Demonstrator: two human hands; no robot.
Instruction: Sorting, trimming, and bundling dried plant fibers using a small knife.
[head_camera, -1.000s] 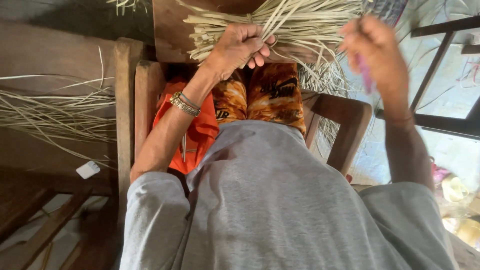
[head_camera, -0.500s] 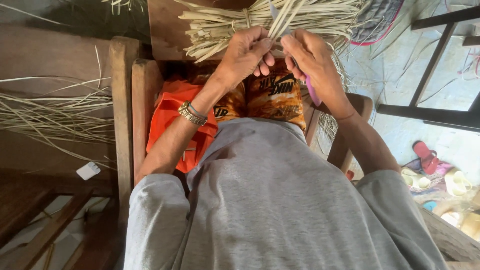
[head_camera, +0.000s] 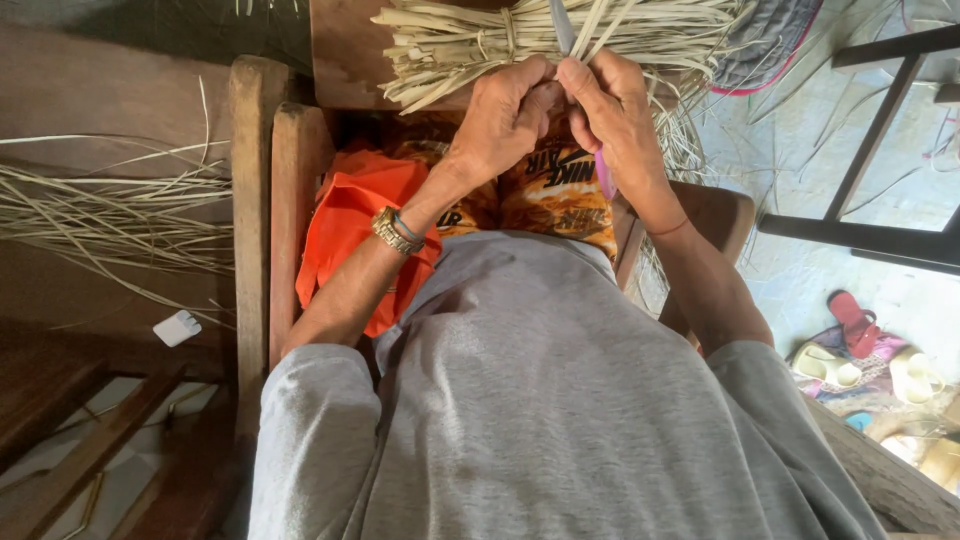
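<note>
Both hands meet at top centre: left hand (head_camera: 505, 110) clenched, pinching a thin pale strip (head_camera: 590, 25) w/ the right hand (head_camera: 610, 110), which also grips a knife (head_camera: 562, 30), pink handle, blade up. Strip looks light, dry, bendy, prob. brittle at edges; best held near its base, close to the blade. Tied bundle (head_camera: 480, 45) lies just behind; loose strips (head_camera: 90, 215) at left, wooden rail (head_camera: 290, 200) beside left arm.

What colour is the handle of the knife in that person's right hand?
Pink: the knife handle shows below the right hand in the head view, the only view.
</note>
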